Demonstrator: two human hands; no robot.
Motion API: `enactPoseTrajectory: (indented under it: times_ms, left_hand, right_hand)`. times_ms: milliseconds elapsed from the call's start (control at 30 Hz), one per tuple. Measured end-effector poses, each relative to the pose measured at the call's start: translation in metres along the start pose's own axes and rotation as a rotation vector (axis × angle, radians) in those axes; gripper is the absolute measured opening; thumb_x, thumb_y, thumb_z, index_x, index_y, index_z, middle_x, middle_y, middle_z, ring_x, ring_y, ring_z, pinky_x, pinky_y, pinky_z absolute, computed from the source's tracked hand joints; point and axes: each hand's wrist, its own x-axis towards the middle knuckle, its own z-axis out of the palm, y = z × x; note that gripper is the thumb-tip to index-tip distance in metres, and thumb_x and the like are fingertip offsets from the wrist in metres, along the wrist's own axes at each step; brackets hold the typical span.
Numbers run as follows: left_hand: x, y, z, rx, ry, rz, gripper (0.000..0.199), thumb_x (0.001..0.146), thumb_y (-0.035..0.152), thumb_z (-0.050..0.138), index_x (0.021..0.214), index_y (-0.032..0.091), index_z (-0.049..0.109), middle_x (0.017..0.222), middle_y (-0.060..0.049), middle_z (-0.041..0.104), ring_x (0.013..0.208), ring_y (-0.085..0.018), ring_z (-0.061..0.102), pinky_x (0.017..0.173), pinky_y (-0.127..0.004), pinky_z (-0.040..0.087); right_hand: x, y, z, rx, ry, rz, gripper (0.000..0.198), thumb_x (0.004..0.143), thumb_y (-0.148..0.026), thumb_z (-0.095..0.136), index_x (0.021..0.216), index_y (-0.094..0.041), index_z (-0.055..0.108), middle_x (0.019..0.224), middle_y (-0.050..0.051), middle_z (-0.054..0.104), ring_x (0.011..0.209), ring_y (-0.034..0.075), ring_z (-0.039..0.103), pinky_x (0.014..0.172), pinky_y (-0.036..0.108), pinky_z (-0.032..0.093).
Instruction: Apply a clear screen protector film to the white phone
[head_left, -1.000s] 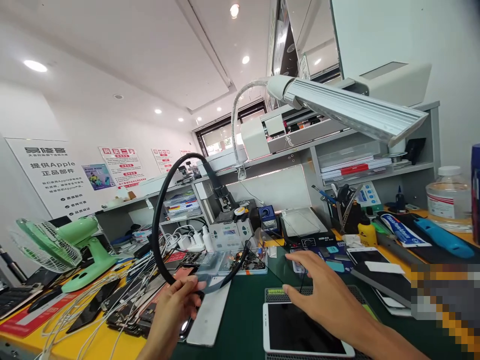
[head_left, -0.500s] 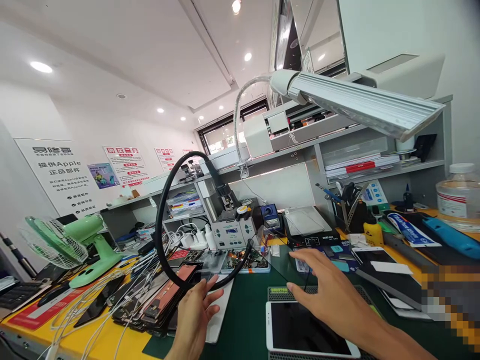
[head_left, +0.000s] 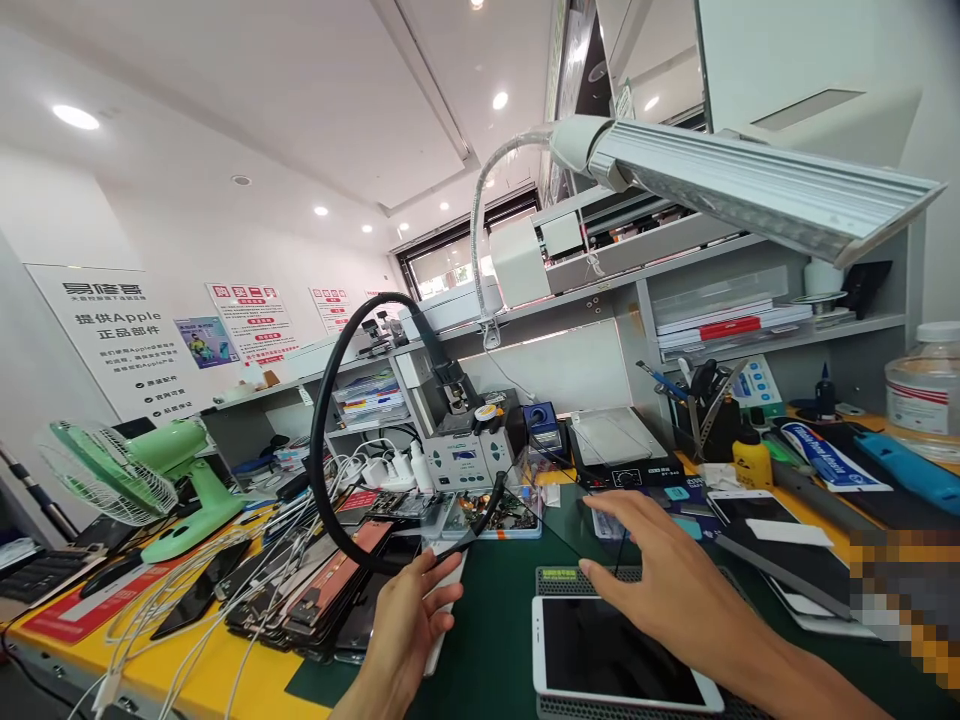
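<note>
From the head camera, the left hand (head_left: 409, 625) is open, fingertips by the black hose (head_left: 330, 420) looping above the stacked phones (head_left: 315, 600). The right hand (head_left: 660, 580) hovers flat, fingers spread, holding nothing, over the white phone (head_left: 615, 665) lying on the green mat (head_left: 487, 640)

the scene is bright and evenly lit. recessed ceiling spots (head_left: 75, 116) glow as small blown-out discs, and daylight washes out the window (head_left: 450, 270) at the back. the white ceiling and walls bounce the light, so shadows on the green mat (head_left: 495, 640) stay faint and soft. the wide lens bends straight lines toward the edges, stretching the desk lamp (head_left: 750, 190). focus is sharp across most of the bench; a pixelated block (head_left: 907, 600) masks the lower right corner. the tablet screen (head_left: 611, 665) shows a mild sheen.
</note>
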Motion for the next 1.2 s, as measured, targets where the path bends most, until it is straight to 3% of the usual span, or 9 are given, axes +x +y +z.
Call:
enactPoseTrajectory:
  times_ms: [233, 367, 467, 600, 667, 767, 933, 1067, 1200]
  left_hand:
    - [-0.015, 0.008, -0.010, 0.108, -0.152, -0.203, 0.021, 0.091, 0.024, 0.060, 0.105, 0.009, 0.055, 0.112, -0.018, 0.072, 0.050, -0.012, 0.065, 0.035, -0.022, 0.049]
    - [-0.030, 0.010, -0.019, 0.169, -0.220, -0.241, 0.024, 0.084, 0.024, 0.065, 0.101, 0.008, 0.060, 0.089, -0.012, 0.074, 0.043, -0.012, 0.059, 0.031, -0.021, 0.044]
    - [-0.039, 0.011, -0.025, 0.250, -0.349, -0.090, 0.026, 0.080, 0.031, 0.071, 0.094, 0.010, 0.063, 0.073, -0.006, 0.069, 0.043, -0.012, 0.056, 0.032, -0.021, 0.042]
    - [-0.042, 0.010, -0.026, 0.428, -0.503, 0.246, 0.038, 0.078, 0.047, 0.075, 0.092, 0.013, 0.064, 0.072, -0.005, 0.067, 0.057, -0.015, 0.060, 0.045, -0.023, 0.049]
    - [-0.042, 0.007, -0.025, 0.538, -0.537, 0.379, 0.039, 0.082, 0.050, 0.070, 0.098, 0.015, 0.065, 0.080, -0.007, 0.068, 0.068, -0.016, 0.062, 0.058, -0.026, 0.053]
    - [-0.042, -0.002, -0.023, 0.713, -0.602, 0.514, 0.039, 0.087, 0.045, 0.065, 0.118, 0.021, 0.062, 0.114, -0.010, 0.066, 0.093, -0.020, 0.063, 0.087, -0.033, 0.052]
    - [-0.038, -0.005, -0.010, 0.823, -0.700, 0.650, 0.061, 0.082, 0.034, 0.072, 0.139, 0.031, 0.052, 0.151, -0.007, 0.043, 0.129, -0.028, 0.049, 0.111, -0.040, 0.039]
    - [-0.031, 0.004, 0.007, 0.813, -0.787, 0.684, 0.073, 0.073, 0.031, 0.079, 0.141, 0.030, 0.052, 0.152, -0.007, 0.043, 0.139, -0.033, 0.039, 0.119, -0.047, 0.028]
    - [-0.024, 0.013, 0.022, 0.893, -0.876, 0.697, 0.070, 0.071, 0.033, 0.080, 0.137, 0.029, 0.057, 0.145, -0.009, 0.050, 0.135, -0.034, 0.044, 0.116, -0.048, 0.032]
  right_hand:
    - [0.000, -0.001, -0.008, -0.036, -0.078, 0.012, 0.056, 0.089, -0.045, 0.055, 0.142, -0.031, 0.044, 0.148, 0.007, 0.047, 0.137, 0.032, 0.044, 0.106, 0.048, 0.048]
    - [0.000, 0.000, -0.012, -0.055, -0.157, 0.023, 0.064, 0.088, -0.048, 0.057, 0.148, -0.034, 0.040, 0.153, 0.006, 0.042, 0.144, 0.035, 0.034, 0.111, 0.054, 0.042]
    - [-0.001, -0.001, -0.015, -0.060, -0.190, 0.011, 0.066, 0.088, -0.050, 0.057, 0.150, -0.036, 0.037, 0.157, 0.005, 0.038, 0.146, 0.037, 0.030, 0.113, 0.056, 0.039]
    - [-0.002, -0.003, -0.023, -0.058, -0.237, 0.007, 0.069, 0.086, -0.049, 0.059, 0.151, -0.036, 0.037, 0.158, 0.005, 0.037, 0.146, 0.039, 0.028, 0.111, 0.055, 0.041]
    - [-0.004, -0.002, -0.027, -0.057, -0.263, -0.010, 0.071, 0.085, -0.047, 0.062, 0.151, -0.036, 0.038, 0.157, 0.005, 0.038, 0.146, 0.039, 0.030, 0.113, 0.054, 0.039]
    - [-0.006, 0.000, -0.034, -0.049, -0.333, 0.001, 0.074, 0.083, -0.045, 0.064, 0.151, -0.038, 0.036, 0.156, 0.004, 0.039, 0.144, 0.037, 0.033, 0.112, 0.053, 0.039]
    - [-0.012, 0.003, -0.042, -0.052, -0.386, 0.041, 0.077, 0.078, -0.035, 0.068, 0.150, -0.037, 0.039, 0.152, 0.005, 0.046, 0.140, 0.036, 0.041, 0.112, 0.052, 0.038]
    - [-0.015, 0.002, -0.046, -0.030, -0.392, 0.010, 0.078, 0.073, -0.030, 0.069, 0.147, -0.032, 0.044, 0.144, 0.007, 0.054, 0.132, 0.033, 0.050, 0.107, 0.044, 0.045]
    - [-0.015, 0.002, -0.048, -0.034, -0.418, 0.032, 0.079, 0.073, -0.030, 0.069, 0.148, -0.034, 0.043, 0.145, 0.007, 0.053, 0.130, 0.033, 0.052, 0.104, 0.042, 0.047]
